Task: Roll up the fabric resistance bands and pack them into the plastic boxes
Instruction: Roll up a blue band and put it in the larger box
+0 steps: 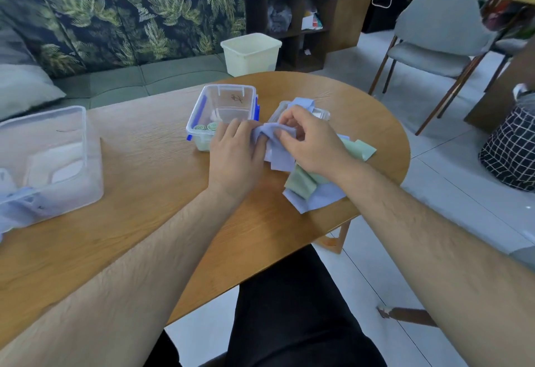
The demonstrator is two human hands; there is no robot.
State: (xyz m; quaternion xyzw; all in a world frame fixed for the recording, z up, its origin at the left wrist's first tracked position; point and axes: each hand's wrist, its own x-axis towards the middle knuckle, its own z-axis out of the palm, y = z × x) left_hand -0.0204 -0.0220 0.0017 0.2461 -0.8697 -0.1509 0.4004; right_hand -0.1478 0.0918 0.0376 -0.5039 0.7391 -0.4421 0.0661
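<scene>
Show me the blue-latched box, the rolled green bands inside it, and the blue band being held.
blue-latched box (228, 86): head view, on its far rim.
rolled green bands (199, 128): head view, on the left roll's spiral end.
blue band (280, 158): head view, on its flat hanging part.

Held band (274, 132): is showing plain lavender-blue
Pile of bands (299, 183): is mixing pale green and lavender-blue
Small box (228, 87): is showing clear walls, blue clips
Sofa cover (144, 13): is showing green leaves on dark navy

Behind the wooden worktop (144, 163) stand a leaf-print sofa (115, 13), a grey chair (440, 27) (thin brown legs) and a cluttered shelf (334, 19).
</scene>
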